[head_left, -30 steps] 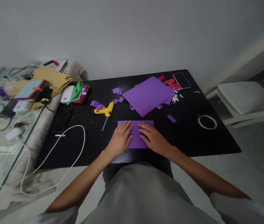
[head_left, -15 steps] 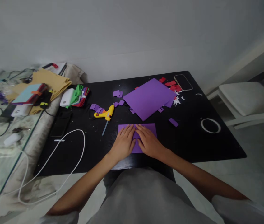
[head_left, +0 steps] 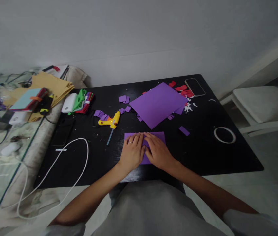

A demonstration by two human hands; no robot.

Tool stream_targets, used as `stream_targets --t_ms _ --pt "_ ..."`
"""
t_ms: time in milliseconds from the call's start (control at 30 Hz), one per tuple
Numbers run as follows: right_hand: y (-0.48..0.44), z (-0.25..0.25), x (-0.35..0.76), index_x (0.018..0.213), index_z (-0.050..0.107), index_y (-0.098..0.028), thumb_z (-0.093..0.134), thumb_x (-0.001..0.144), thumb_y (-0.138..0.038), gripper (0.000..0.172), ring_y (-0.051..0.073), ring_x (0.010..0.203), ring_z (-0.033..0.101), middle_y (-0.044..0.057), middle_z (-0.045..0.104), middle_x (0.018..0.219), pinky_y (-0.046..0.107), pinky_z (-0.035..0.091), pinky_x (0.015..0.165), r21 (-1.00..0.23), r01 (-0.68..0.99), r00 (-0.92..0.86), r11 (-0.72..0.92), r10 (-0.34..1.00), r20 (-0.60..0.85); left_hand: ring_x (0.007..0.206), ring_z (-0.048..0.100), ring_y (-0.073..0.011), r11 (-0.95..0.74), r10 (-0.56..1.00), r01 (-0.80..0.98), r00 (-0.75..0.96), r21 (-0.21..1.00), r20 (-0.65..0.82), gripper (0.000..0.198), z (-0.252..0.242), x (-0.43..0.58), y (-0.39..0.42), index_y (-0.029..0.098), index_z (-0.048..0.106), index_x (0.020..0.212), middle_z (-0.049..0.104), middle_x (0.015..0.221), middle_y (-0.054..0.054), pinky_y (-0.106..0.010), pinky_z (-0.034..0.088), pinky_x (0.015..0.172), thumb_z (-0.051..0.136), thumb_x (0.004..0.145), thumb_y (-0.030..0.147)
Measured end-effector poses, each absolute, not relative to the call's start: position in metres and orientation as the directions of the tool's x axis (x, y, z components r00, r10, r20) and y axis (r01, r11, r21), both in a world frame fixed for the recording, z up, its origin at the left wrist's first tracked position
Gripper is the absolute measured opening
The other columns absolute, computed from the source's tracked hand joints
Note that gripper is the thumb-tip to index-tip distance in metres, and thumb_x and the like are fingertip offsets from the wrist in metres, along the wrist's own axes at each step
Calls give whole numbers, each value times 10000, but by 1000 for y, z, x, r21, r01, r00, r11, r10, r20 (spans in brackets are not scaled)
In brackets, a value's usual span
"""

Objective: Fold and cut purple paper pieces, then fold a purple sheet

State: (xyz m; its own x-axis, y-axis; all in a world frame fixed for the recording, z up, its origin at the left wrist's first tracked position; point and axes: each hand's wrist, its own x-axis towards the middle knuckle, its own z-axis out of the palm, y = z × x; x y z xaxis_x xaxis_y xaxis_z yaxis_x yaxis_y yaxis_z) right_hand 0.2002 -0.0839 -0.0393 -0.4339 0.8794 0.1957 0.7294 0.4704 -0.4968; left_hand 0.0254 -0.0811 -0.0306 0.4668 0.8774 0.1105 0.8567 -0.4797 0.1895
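Note:
A purple sheet (head_left: pixel 145 160) lies near the front edge of the black table. Flat on its left half rests my left hand (head_left: pixel 132 151), a ring on one finger. My right hand (head_left: pixel 158 151) lies flat on the right half, its fingertips close to those of the left. Both hands are open and press on the paper; part of the sheet is hidden under them. Beyond it is a larger purple sheet (head_left: pixel 157 103). To the left, a yellow glue gun (head_left: pixel 110 122) lies beside small purple pieces (head_left: pixel 101 114).
A phone (head_left: pixel 194 87) and red scraps (head_left: pixel 184 90) are at the back right, a white ring (head_left: pixel 224 135) at the right. A white cable (head_left: pixel 87 154) loops over the left side. Bundled coloured strips (head_left: pixel 83 101) lie at the back left. A white chair (head_left: pixel 264 101) stands beyond.
My left hand has shifted slightly right, closer to my right hand. The whole view has moved a little; the sheets and tools keep their places on the table.

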Motion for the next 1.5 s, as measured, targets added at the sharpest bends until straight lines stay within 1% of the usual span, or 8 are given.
stream_targets --t_ms 200,300,400,733,967,1167,1367,1500 --pt "-88 -39 215 1380 593 -142 499 1024 -253 385 341 1431 545 197 592 1508 597 463 1177 -491 766 -362 416 909 206 1305 559 -346 -442 897 882 429 162 107 562 -29 31 -81 117 447 1572 592 1490 -184 -518 422 1088 404 1064 355" --pt "-90 -38 224 1346 608 -151 513 1035 -286 352 343 1433 543 187 602 1501 607 448 1180 -468 793 -331 391 920 208 1280 570 -350 -423 905 891 409 164 113 557 -28 34 -81 151 468 1565 618 1445 -184 -528 433 1070 417 1061 382" --pt "-92 -38 231 1336 602 -142 514 1042 -294 343 336 1432 546 184 597 1510 606 426 1193 -437 818 -311 373 927 209 1264 577 -357 -416 908 896 403 151 113 556 -27 36 -80 141 491 1549 630 1416 -194 -537 443 1053 420 1061 399" --pt "-92 -38 234 1337 610 -161 516 1036 -289 340 327 1436 544 171 593 1518 600 409 1201 -448 817 -304 363 932 200 1365 544 -364 -424 905 892 409 155 119 574 -27 21 -82 128 479 1554 611 1479 -183 -540 396 1151 427 1060 416" --pt "-93 -36 234 1336 613 -164 513 1031 -282 343 334 1437 539 174 595 1514 612 398 1207 -459 817 -294 348 937 187 1345 549 -395 -350 934 925 333 150 129 590 -23 -5 -86 79 507 1527 626 1442 -219 -569 380 1157 434 1052 422" --pt "-91 -25 215 1354 595 -120 530 967 -174 396 361 1422 539 214 601 1486 625 380 1212 -449 840 -259 304 952 161 1361 528 -399 -321 943 932 298 169 149 585 -27 -6 -88 71 504 1520 607 1461 -217 -553 368 1166 453 1042 404" --pt "-80 -22 170 1401 581 -93 508 1018 -219 410 345 1435 521 208 582 1515 593 354 1238 -489 752 -425 442 892 154 1356 521 -400 -320 941 928 288 190 176 590 -33 -7 -89 62 506 1507 591 1457 -231 -554 386 1152 480 1018 391" --pt "-77 -27 168 1399 590 -103 517 1042 -260 396 330 1427 536 191 603 1501 577 356 1237 -485 745 -440 458 884 159 1365 518 -389 -319 941 927 286 195 181 583 -34 -8 -90 62 503 1507 583 1459 -231 -541 377 1169 491 1016 378"
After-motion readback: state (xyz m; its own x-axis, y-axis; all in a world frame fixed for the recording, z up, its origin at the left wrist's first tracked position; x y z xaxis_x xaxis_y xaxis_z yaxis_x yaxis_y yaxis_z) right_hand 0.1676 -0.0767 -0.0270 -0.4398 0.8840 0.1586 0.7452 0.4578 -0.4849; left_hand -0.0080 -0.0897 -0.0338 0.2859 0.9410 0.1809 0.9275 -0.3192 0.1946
